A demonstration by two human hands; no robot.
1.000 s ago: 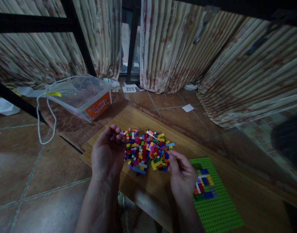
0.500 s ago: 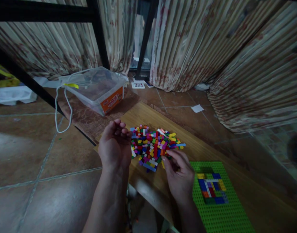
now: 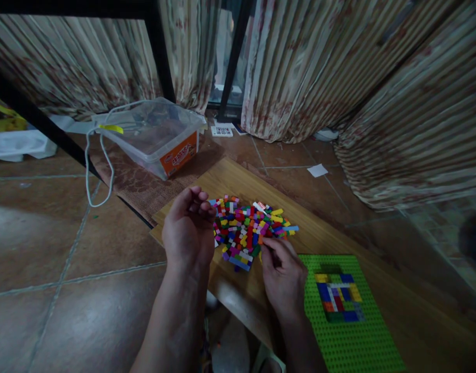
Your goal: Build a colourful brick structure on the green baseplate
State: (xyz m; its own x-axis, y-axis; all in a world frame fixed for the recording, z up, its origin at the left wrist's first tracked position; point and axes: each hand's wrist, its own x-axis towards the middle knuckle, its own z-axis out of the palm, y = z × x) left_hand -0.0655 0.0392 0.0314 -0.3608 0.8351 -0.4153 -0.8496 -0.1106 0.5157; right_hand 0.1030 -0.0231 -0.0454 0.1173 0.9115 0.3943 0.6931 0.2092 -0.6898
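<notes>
A heap of small coloured toy building bricks (image 3: 243, 228) lies on a wooden board. My left hand (image 3: 189, 228) hovers at the heap's left side, palm turned up and fingers loosely curled. Its palm is bare and the fingers stand apart from the thumb. At the heap's near right edge, my right hand (image 3: 282, 269) has thumb and index finger pinched together beside an orange brick (image 3: 260, 240). What sits between those fingertips is too small to make out. To the right, a green baseplate (image 3: 354, 344) carries a low square build of coloured bricks (image 3: 341, 298).
Behind the heap stands a clear plastic tub (image 3: 152, 134) with an orange label and a white cord handle, on a brown mat (image 3: 144, 194). The wooden board (image 3: 222, 178) runs diagonally across tiled floor. Curtains (image 3: 300, 72) hang at the back; a white paper (image 3: 318, 170) lies on the tiles.
My right hand has shifted slightly left, and its thumb and index finger have come closer together at the heap. My left hand keeps nearly the same pose. The view has tilted slightly.
</notes>
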